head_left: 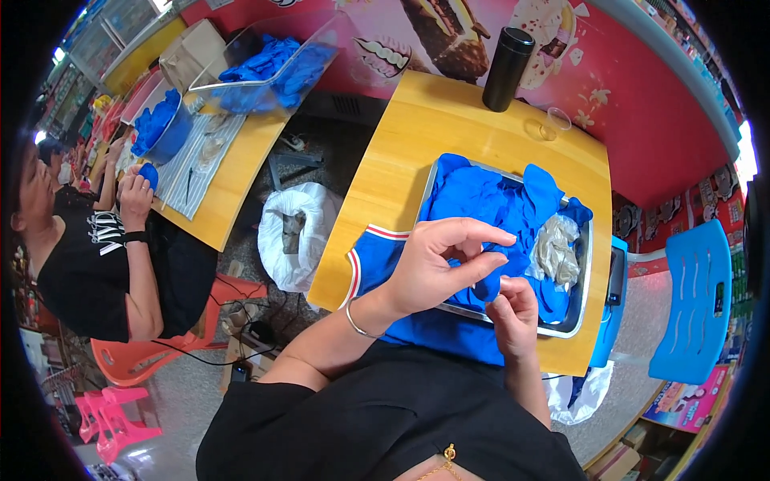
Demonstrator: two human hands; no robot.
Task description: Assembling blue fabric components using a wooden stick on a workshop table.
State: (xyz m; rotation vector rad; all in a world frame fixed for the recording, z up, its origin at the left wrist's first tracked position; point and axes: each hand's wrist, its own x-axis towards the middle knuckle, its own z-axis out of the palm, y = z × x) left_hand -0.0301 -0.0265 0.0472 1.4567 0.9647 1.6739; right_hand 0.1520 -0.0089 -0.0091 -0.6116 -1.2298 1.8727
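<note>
My left hand [437,272] is over the near left part of a metal tray [588,268], its thumb and index finger curved toward each other with a gap between the tips. I see nothing between them; the other fingers are partly hidden. Just beside it, my right hand [515,317] is closed in a pinch on a small blue fabric piece [486,289]. Many blue fabric pieces [489,196] fill the tray, along with a crumpled clear plastic bag [555,252]. Blue cloth with red-and-white striped trim [375,252] lies left of the tray, partly under my left arm.
A black bottle [509,70] and a clear cup [557,120] stand at the wooden table's [393,156] far edge. Left are a white-lined bin [293,232] and a person [88,240] holding a blue piece beside a bowl [172,136]. A blue chair [691,301] stands right.
</note>
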